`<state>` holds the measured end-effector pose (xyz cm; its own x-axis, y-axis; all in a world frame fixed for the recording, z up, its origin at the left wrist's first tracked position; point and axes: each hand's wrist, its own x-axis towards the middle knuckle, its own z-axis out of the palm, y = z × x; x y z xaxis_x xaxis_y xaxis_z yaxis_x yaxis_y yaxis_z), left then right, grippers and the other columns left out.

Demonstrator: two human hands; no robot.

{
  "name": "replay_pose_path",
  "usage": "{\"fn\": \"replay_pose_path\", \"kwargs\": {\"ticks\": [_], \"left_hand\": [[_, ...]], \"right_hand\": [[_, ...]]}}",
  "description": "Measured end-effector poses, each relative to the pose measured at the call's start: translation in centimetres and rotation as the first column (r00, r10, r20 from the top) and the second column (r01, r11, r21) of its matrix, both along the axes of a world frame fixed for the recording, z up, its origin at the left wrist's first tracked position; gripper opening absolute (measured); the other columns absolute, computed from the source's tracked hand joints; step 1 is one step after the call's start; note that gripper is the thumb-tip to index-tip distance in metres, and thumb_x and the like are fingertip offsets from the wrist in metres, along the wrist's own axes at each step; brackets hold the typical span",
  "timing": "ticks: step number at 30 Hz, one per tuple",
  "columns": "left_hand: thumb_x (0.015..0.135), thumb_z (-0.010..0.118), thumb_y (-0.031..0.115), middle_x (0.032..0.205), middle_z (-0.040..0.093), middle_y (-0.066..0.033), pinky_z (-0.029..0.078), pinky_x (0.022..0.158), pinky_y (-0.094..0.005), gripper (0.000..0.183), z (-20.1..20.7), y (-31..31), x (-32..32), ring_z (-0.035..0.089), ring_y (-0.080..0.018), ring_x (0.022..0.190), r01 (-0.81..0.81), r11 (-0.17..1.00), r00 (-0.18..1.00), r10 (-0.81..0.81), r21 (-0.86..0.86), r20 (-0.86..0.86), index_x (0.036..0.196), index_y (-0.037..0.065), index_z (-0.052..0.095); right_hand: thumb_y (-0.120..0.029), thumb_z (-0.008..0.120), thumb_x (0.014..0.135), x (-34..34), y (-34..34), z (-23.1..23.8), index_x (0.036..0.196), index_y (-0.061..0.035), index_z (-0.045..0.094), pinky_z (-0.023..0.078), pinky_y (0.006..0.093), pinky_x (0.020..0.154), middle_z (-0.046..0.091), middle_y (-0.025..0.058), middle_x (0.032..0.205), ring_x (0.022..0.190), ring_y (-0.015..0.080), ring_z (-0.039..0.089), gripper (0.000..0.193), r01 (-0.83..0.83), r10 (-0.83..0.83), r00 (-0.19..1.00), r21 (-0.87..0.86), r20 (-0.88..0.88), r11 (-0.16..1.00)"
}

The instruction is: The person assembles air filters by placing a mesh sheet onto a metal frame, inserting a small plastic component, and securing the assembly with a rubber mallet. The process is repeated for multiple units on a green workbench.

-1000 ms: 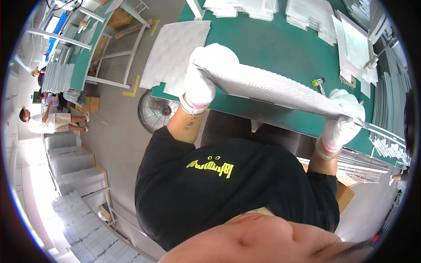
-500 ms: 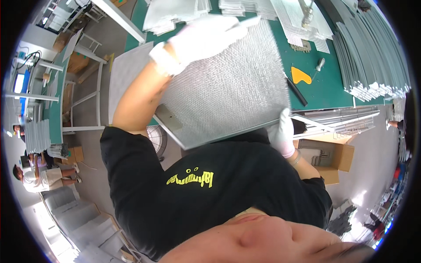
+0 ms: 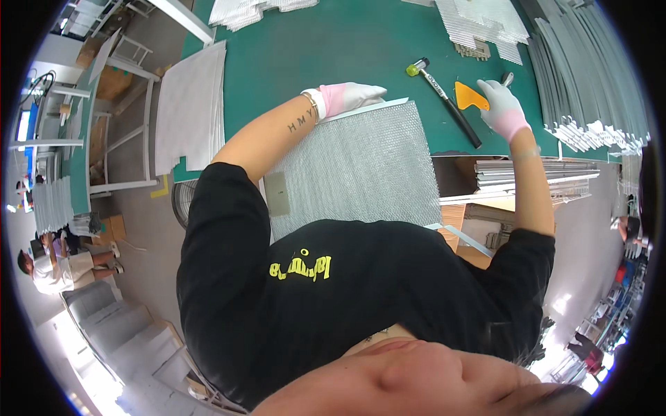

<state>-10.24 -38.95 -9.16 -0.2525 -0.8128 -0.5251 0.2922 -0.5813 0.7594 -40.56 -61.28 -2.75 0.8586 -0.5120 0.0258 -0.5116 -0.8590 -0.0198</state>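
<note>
A silvery mesh panel (image 3: pixel 354 163) with a pale edge strip lies in front of my body, its near part hidden by my shirt. My left hand (image 3: pixel 350 99), in a white and pink glove, grips its far edge with the fingers laid along the strip. At the right, my gloved right hand (image 3: pixel 503 111) reaches over the green table with fingers apart. Its fingertips are at the right end of a yellow-orange scraper (image 3: pixel 470 96); whether they press on it is hard to tell. A hammer (image 3: pixel 447 100) with a black grip lies just left of the scraper.
A screwdriver (image 3: pixel 508 79) lies beyond my right hand. Stacked grey strips (image 3: pixel 590 76) stand at the far right, mesh sheets (image 3: pixel 482 24) at the back. Pale sheets (image 3: pixel 191 107) overhang the green table (image 3: pixel 326 48) at left. Metal bars (image 3: pixel 534 177) and a carton (image 3: pixel 475 258) sit below the edge.
The mesh panel has come down and closer to my body, uncovering the hammer head. My right hand has left the panel's near right corner and moved out to the scraper.
</note>
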Motion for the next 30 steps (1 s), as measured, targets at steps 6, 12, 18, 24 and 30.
{"fn": "replay_pose_path", "kwargs": {"ticks": [6,12,18,24,30], "left_hand": [[0.103,0.040,0.044,0.144,0.050,-0.0170,0.036,0.110,-0.0277,0.064,-0.9,-0.1,0.2,0.052,-0.0198,0.128,-0.009,1.000,0.998,0.009,-0.012,0.064,0.138,-0.010,0.047],[0.102,0.042,0.045,0.138,0.057,-0.0141,0.037,0.108,-0.0263,0.063,-3.1,-0.7,1.3,0.055,-0.0169,0.122,0.008,0.999,1.000,-0.008,-0.037,0.020,0.135,-0.008,0.052],[0.102,0.043,0.046,0.142,0.052,-0.0163,0.037,0.109,-0.0273,0.066,-2.2,-0.8,1.0,0.054,-0.0180,0.124,0.046,0.999,0.995,-0.045,0.013,-0.091,0.139,-0.009,0.046],[0.103,0.045,0.039,0.143,0.049,-0.0200,0.038,0.110,-0.0296,0.061,-2.7,-0.6,1.5,0.051,-0.0204,0.127,-0.018,0.999,0.989,0.013,-0.035,-0.145,0.138,-0.011,0.044],[0.102,0.046,0.040,0.152,0.038,-0.0204,0.030,0.115,-0.0300,0.068,-0.3,-0.2,1.0,0.039,-0.0209,0.139,0.016,1.000,0.989,-0.019,-0.017,-0.150,0.146,-0.010,0.032]], "right_hand": [[-0.004,0.067,0.070,3.5,-3.6,-1.5,0.109,-0.0028,0.057,0.049,0.0396,0.091,0.062,0.0201,0.107,0.103,0.0375,0.061,0.040,0.079,-0.026,0.965,0.193,-0.262,0.978],[-0.007,0.067,0.069,4.5,-3.5,-0.3,0.109,-0.0012,0.057,0.050,0.0391,0.089,0.063,0.0197,0.105,0.102,0.0362,0.062,0.042,0.179,-0.060,0.919,0.277,-0.390,0.944],[-0.004,0.066,0.069,3.4,-3.7,-1.5,0.114,0.0002,0.053,0.050,0.0379,0.090,0.063,0.0203,0.112,0.102,0.0351,0.063,0.047,0.147,-0.088,0.962,0.217,-0.258,0.965],[-0.003,0.068,0.069,4.2,-4.9,-0.8,0.110,0.0019,0.053,0.048,0.0360,0.087,0.060,0.0174,0.101,0.096,0.0294,0.062,0.044,0.294,-0.159,0.929,0.401,-0.335,0.868],[-0.007,0.065,0.088,2.5,-3.9,-0.6,0.112,-0.0006,0.054,0.048,0.0337,0.075,0.060,0.0138,0.098,0.080,0.0237,0.060,0.028,-0.133,0.027,0.973,0.461,0.228,0.877]]}}
